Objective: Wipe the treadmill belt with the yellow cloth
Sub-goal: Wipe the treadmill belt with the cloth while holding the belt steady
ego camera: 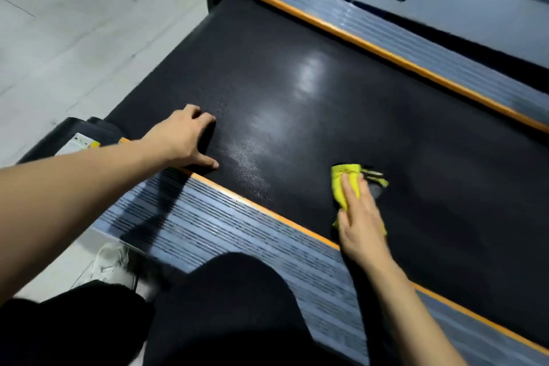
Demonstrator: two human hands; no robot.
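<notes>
Pressing yellow cloth [346, 184] flat-fingered, right hand [361, 217] is wiping treadmill belt [297, 68], empty left hand [184, 137] bracing at nine o'clock; firm overlapping strokes seem best.

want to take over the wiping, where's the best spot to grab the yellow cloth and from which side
Probably the bunched far end of the crumpled yellow cloth, the part showing beyond the fingertips of the right hand. It lies flat on the black textured treadmill belt with that hand pressing its near half, so pinch the raised folds from above, coming from the far side.
</notes>
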